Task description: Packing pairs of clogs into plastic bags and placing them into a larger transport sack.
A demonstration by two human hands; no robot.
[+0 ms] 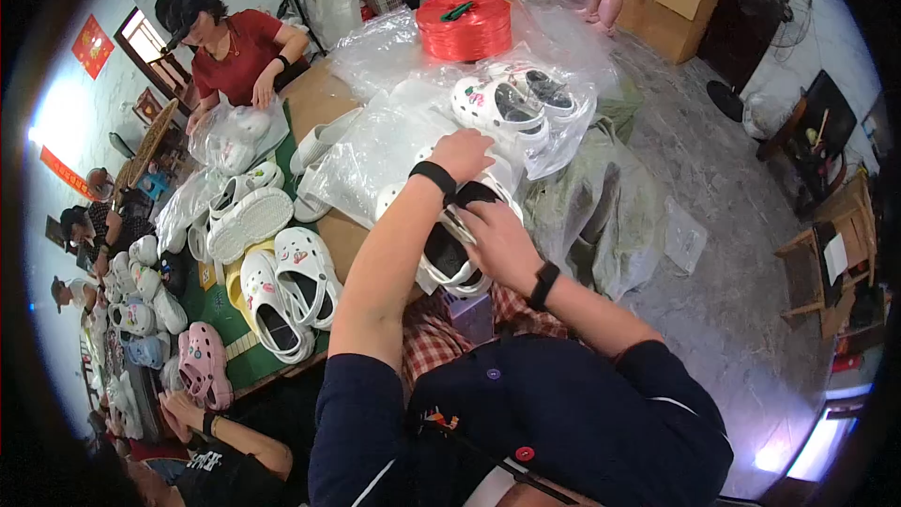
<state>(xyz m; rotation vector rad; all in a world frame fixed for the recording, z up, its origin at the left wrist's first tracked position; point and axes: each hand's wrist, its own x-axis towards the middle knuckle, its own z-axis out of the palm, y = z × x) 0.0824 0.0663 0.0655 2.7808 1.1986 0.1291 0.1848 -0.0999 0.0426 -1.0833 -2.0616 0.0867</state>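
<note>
In front of me lies a pair of white clogs (pixel 455 274) with dark insoles, partly hidden by my hands and arms. My left hand (pixel 460 155) bends its fingers over the far part of the pair, beside clear plastic. Close to the opening of the nearer clog, my right hand (pixel 504 246) is closed on its edge, with the thumb side toward the insole; the fingertips are partly hidden. Just beyond, another pair of white clogs with charms (pixel 488 103) sits on clear plastic bags (pixel 366 164).
White clogs (pixel 272 305) and a pink clog (pixel 204 364) stand on the green table (pixel 251 368) at left. A roll of red plastic twine (pixel 464 26) stands at the back. A co-worker in red (pixel 246 61) handles a bagged pair. Grey-green sacks (pixel 591 207) lie at right.
</note>
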